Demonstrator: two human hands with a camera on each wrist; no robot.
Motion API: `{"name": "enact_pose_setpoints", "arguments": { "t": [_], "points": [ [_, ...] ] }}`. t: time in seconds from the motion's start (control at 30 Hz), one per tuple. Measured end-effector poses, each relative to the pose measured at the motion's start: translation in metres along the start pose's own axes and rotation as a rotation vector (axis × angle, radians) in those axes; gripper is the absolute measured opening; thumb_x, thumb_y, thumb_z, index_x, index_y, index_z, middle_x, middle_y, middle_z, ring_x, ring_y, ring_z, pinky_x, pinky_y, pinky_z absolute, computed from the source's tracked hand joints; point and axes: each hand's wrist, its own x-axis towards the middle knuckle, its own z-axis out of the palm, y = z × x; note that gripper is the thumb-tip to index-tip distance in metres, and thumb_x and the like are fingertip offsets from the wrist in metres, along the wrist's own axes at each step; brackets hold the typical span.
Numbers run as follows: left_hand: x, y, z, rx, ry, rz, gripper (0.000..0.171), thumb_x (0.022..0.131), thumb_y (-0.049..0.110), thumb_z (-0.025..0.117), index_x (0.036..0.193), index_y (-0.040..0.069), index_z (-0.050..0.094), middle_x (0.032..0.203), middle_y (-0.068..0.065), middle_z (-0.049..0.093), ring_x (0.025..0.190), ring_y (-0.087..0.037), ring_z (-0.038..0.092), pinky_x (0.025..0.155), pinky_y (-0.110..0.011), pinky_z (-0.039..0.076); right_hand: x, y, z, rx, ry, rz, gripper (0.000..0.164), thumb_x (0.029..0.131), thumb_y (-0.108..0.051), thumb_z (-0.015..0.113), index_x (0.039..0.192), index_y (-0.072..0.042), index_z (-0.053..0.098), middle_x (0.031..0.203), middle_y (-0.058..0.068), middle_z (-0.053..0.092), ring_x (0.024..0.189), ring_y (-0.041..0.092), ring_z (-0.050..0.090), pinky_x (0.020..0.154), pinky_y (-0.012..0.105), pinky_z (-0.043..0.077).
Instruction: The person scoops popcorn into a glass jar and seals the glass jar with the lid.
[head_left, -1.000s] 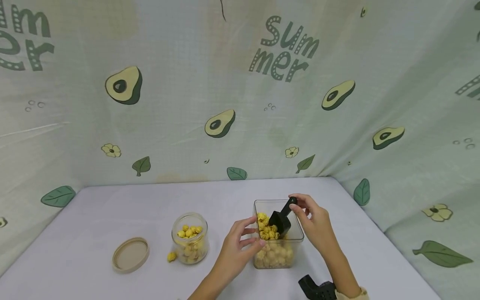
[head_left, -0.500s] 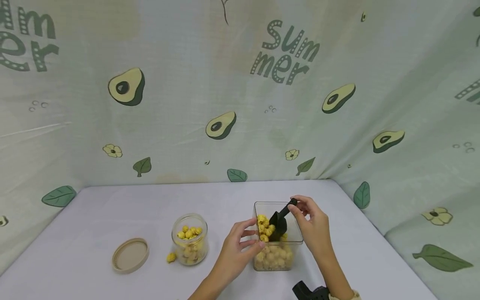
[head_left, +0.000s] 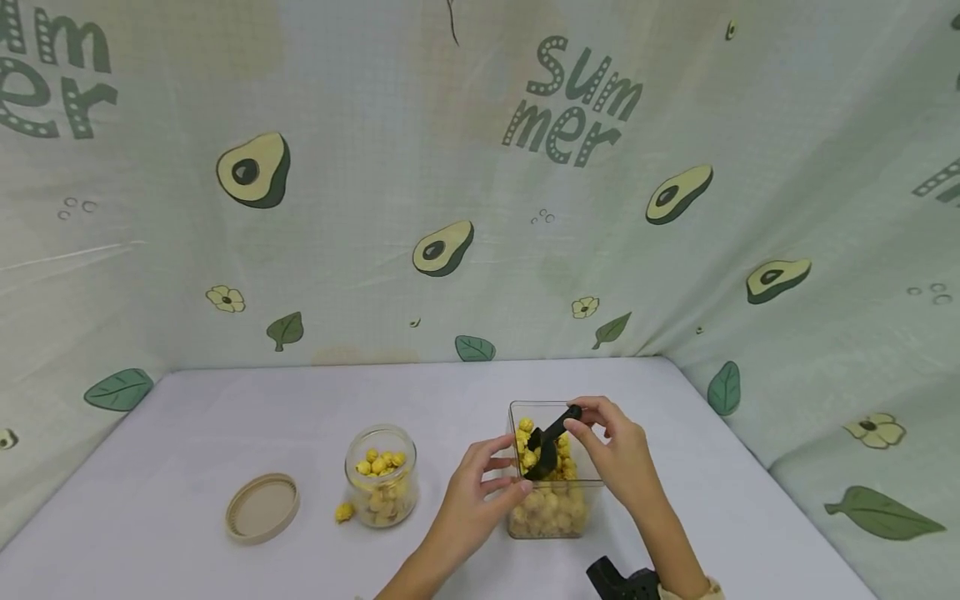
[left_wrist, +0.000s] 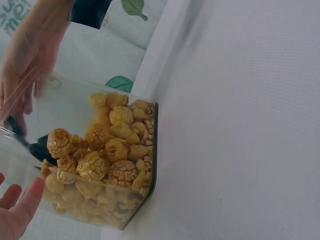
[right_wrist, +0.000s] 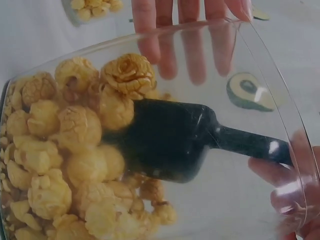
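Note:
A clear square-topped container (head_left: 592, 483) stands on the table, its lower part filled with yellow popcorn (left_wrist: 122, 137). My right hand (head_left: 618, 450) pinches the handle end of a small black scoop (head_left: 550, 448) at the container's right side. The scoop tilts down to the left, its bowl among the popcorn near the left wall and partly covered by it in the right wrist view. My left hand (head_left: 476, 492) lies against the container's left side, fingers (right_wrist: 195, 55) extended along the outer wall and thumb at the front near the rim.
To the left, a round glass jar (head_left: 411, 496) holds some popcorn, with one loose piece (head_left: 344, 512) beside its base. Farther left lies a round beige lid (head_left: 262, 510). A patterned cloth with avocados hangs behind the white table (head_left: 247, 417).
My right hand has shifted slightly left and down, bringing the scoop's bowl from the container's middle toward its left wall and turning it. The left hand stays in place.

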Motion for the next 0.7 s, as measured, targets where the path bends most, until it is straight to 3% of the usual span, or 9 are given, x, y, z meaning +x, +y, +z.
{"name": "enact_pose_setpoints", "arguments": {
  "t": [0.2, 0.47, 0.6, 0.7],
  "points": [
    [0.001, -0.001, -0.002, -0.001, 0.006, 0.01, 0.055, 0.087, 0.02, 0.066, 0.134, 0.004, 0.044, 0.131, -0.014, 0.043, 0.116, -0.03, 0.05, 0.093, -0.026, 0.051, 0.003, 0.001, -0.006, -0.019, -0.032, -0.011, 0.022, 0.084, -0.016, 0.068, 0.105, -0.01, 0.064, 0.087, 0.0, 0.066, 0.082, 0.014, 0.057, 0.064, 0.025, 0.038],
    [-0.001, -0.001, -0.003, -0.027, -0.002, -0.011, 0.054, 0.087, 0.021, 0.066, 0.134, 0.005, 0.044, 0.132, -0.013, 0.042, 0.117, -0.03, 0.048, 0.094, -0.027, 0.05, 0.001, -0.011, -0.028, -0.161, 0.09, -0.181, 0.027, 0.078, -0.007, 0.072, 0.104, -0.009, 0.065, 0.083, 0.003, 0.053, 0.078, 0.012, 0.045, 0.06, 0.027, 0.038],
    [-0.001, -0.001, -0.002, -0.031, -0.006, -0.005, 0.054, 0.087, 0.02, 0.065, 0.134, 0.005, 0.044, 0.133, -0.012, 0.042, 0.117, -0.029, 0.048, 0.094, -0.026, 0.05, 0.001, -0.014, -0.024, -0.228, 0.071, -0.25, 0.03, 0.076, -0.006, 0.074, 0.104, -0.011, 0.065, 0.082, 0.002, 0.051, 0.079, 0.014, 0.044, 0.062, 0.03, 0.038],
    [0.0, 0.0, -0.001, -0.028, -0.009, -0.005, 0.053, 0.087, 0.02, 0.065, 0.134, 0.006, 0.045, 0.132, -0.012, 0.042, 0.117, -0.028, 0.049, 0.094, -0.026, 0.05, 0.001, -0.007, -0.017, -0.207, 0.045, -0.27, 0.029, 0.077, -0.007, 0.073, 0.105, -0.01, 0.064, 0.083, 0.0, 0.053, 0.079, 0.014, 0.046, 0.061, 0.029, 0.041]
  ]
}}
